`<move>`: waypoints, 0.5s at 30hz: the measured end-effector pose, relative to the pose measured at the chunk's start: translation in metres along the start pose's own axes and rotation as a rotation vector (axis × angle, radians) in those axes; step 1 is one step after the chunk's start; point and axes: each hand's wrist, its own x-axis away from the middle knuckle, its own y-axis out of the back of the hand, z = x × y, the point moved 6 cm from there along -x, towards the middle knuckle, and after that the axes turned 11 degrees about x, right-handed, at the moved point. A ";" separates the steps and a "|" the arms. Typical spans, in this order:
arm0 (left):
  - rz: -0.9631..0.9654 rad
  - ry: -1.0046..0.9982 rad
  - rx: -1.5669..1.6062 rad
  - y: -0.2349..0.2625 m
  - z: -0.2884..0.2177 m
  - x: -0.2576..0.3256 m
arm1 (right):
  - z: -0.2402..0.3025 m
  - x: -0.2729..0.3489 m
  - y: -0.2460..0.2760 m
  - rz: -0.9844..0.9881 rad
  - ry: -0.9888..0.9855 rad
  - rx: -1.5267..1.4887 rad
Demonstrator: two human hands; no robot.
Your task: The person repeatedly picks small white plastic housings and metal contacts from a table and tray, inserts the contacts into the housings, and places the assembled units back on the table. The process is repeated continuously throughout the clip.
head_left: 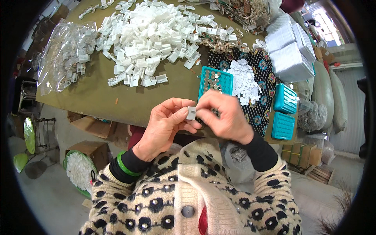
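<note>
Both hands meet over the table's near edge. My left hand (164, 125) pinches a small white plastic clip (191, 112) between thumb and fingers. My right hand (225, 115) touches the same clip from the right with its fingertips. Just beyond the hands lies a teal perforated tray (225, 80) holding small round metal parts. A big heap of white plastic clips (152, 35) covers the middle of the olive table (94, 94). A green bangle sits on my left wrist.
A clear bag of white clips (64, 55) lies at the left. A pile of small white pieces (244, 80) rests on a patterned cloth; two more teal trays (284, 111) and stacked white trays (288, 51) are right. Cardboard boxes and a green basket (78, 170) stand on the floor.
</note>
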 end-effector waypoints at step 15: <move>-0.084 -0.037 -0.084 0.000 -0.001 -0.002 | -0.066 -0.114 0.062 -0.433 0.294 1.040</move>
